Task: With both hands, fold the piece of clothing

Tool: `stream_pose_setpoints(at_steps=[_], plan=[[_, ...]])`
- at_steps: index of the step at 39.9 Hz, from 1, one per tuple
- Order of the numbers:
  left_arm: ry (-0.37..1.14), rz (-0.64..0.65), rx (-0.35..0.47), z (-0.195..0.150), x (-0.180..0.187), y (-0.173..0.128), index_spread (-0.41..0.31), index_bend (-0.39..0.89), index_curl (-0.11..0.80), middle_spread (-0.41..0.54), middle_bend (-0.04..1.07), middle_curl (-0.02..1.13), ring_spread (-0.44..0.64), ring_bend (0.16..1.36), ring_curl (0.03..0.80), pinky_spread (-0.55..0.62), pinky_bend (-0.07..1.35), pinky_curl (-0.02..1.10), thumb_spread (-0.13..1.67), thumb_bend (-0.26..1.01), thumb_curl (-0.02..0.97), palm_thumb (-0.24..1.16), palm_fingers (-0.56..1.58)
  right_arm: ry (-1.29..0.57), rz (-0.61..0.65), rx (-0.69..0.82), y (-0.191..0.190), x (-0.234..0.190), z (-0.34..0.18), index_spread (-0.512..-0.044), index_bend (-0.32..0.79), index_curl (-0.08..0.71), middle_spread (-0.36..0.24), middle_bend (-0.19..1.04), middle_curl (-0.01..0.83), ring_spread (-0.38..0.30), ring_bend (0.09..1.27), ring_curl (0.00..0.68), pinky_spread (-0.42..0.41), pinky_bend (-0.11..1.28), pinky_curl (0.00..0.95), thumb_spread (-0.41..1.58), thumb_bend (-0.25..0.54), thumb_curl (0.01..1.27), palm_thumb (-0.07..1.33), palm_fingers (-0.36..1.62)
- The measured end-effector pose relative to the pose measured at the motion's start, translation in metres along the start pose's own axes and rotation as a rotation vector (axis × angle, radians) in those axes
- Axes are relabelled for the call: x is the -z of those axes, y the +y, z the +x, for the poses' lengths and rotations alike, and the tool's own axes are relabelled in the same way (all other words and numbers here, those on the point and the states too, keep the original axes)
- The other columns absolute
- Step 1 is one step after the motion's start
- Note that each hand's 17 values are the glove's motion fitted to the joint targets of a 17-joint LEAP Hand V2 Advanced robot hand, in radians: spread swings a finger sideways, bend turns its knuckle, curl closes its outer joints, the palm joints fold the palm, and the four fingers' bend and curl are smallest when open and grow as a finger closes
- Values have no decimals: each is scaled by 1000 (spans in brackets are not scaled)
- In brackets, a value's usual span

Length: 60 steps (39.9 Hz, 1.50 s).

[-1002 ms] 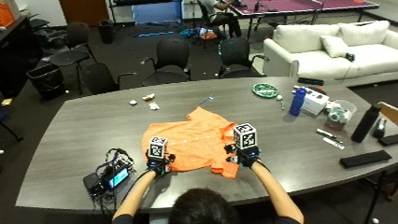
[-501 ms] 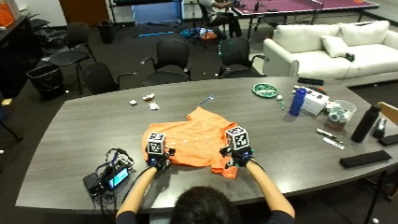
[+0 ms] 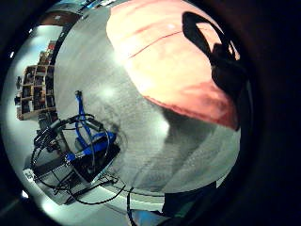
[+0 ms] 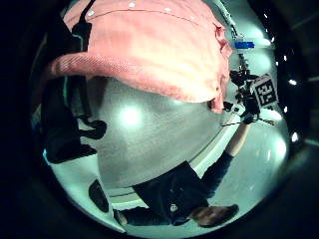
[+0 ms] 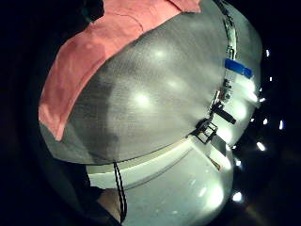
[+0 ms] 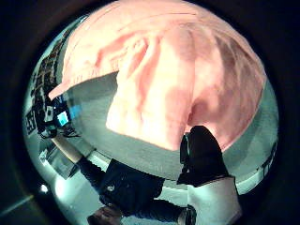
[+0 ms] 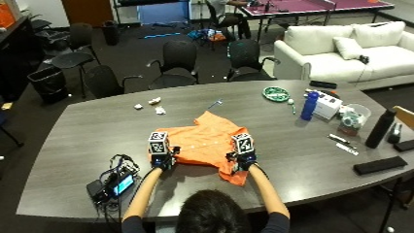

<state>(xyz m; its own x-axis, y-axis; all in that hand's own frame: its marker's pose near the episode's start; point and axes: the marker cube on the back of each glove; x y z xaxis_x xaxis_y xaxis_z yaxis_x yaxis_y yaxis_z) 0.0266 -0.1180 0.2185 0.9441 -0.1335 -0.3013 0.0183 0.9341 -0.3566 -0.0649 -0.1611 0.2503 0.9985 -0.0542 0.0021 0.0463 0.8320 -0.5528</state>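
An orange shirt (image 7: pixel 204 138) lies spread on the grey table (image 7: pixel 77 145), its collar end pointing away from me. My left hand (image 7: pixel 162 158) grips the near left edge. My right hand (image 7: pixel 241 160) grips the near right edge, where a flap (image 7: pixel 235 175) hangs toward me. In the left palm views the shirt's (image 3: pixel 174 61) hem is raised off the table with a shadow under it, and dark fingers (image 4: pixel 75 74) curl over the cloth (image 4: pixel 149 45). The right thumb side view shows the thumb (image 6: pixel 201 154) against bunched cloth (image 6: pixel 164 93).
A black device with blue cables (image 7: pixel 113 182) sits near my left forearm. At the right stand a blue bottle (image 7: pixel 310 105), a white box (image 7: pixel 330 102), a green plate (image 7: pixel 277 93), a black bottle (image 7: pixel 379 128) and a black case (image 7: pixel 378 165). Crumpled scraps (image 7: pixel 155 104) lie at the far left.
My right hand has drawn leftward and slightly nearer with the shirt's right edge, narrowing the gap between the hands. The left hand has barely shifted.
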Motion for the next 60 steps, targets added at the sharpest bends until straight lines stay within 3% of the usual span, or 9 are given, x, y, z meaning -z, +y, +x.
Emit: stream_pose_setpoints(at_steps=[17, 20, 26, 31, 39, 45, 51, 56, 60], plan=[[101, 56, 22, 2, 54, 7, -230, 155, 469, -249, 296, 484, -237, 323, 394, -245, 200, 405, 1396, -4, 483, 754, 1103, -119, 5, 47, -29, -8, -6, -227, 131, 227, -46, 182, 354, -42, 469, 373, 94, 553, 378, 1053, -23, 425, 740, 238], [89, 58, 36, -1, 55, 7, -229, 157, 469, -250, 291, 489, -236, 318, 396, -245, 196, 405, 1406, -3, 479, 751, 1099, -125, 98, 38, -37, -3, -6, -236, 144, 231, -65, 197, 358, -65, 487, 367, 89, 527, 361, 1043, -23, 426, 744, 331], [71, 66, 40, -10, 45, 8, -229, 158, 469, -252, 280, 495, -234, 308, 398, -246, 195, 407, 1421, -2, 471, 752, 1099, -1, 277, -62, -41, 5, -2, -266, 170, 257, -144, 273, 390, -178, 577, 370, -115, 511, 332, 1040, 33, 456, 889, 933], [154, 50, -235, -1, 27, 22, -229, 160, 469, -249, 276, 501, -225, 295, 398, -246, 193, 408, 1428, -3, 466, 752, 1096, 56, 278, -49, -23, 8, 0, -264, 225, 327, -194, 319, 430, -221, 573, 405, -258, 521, 357, 1091, 87, 471, 1004, 1217], [39, 11, -114, -23, 16, 63, -224, 168, 475, -248, 272, 509, -206, 264, 396, -240, 187, 407, 1443, -4, 456, 745, 1095, 119, 312, 5, 25, 28, 2, -264, 174, 377, -228, 327, 465, -250, 593, 443, -334, 546, 383, 1171, 92, 461, 1040, 1256], [107, 126, -282, -32, 17, 73, -221, 168, 481, -248, 280, 517, -208, 267, 400, -236, 176, 401, 1449, -3, 451, 743, 1113, 138, 291, 123, 45, 29, 3, -267, 152, 386, -239, 341, 484, -253, 611, 454, -360, 568, 388, 1187, 75, 460, 1044, 1270], [202, 146, -341, -39, 45, 105, -226, 181, 494, -255, 311, 533, -237, 313, 413, -242, 174, 394, 1424, -8, 468, 744, 1171, 146, 336, 179, 97, 61, -3, -262, 145, 389, -239, 351, 502, -254, 632, 466, -357, 565, 391, 1016, 4, 505, 1014, 1237], [261, 116, -276, -43, 65, 77, -236, 197, 513, -256, 341, 548, -249, 332, 422, -243, 173, 390, 1364, -6, 505, 763, 1189, 137, 328, 113, 84, 92, 2, -256, 163, 401, -238, 356, 513, -255, 627, 470, -352, 563, 394, 876, -22, 552, 1016, 1241], [224, -54, -125, -42, 57, 44, -242, 202, 526, -259, 356, 555, -254, 339, 428, -245, 180, 390, 1297, -6, 542, 787, 1189, 109, 254, 23, 49, 103, 1, -255, 169, 412, -239, 353, 518, -255, 620, 472, -354, 560, 394, 781, -28, 582, 1012, 1241]])
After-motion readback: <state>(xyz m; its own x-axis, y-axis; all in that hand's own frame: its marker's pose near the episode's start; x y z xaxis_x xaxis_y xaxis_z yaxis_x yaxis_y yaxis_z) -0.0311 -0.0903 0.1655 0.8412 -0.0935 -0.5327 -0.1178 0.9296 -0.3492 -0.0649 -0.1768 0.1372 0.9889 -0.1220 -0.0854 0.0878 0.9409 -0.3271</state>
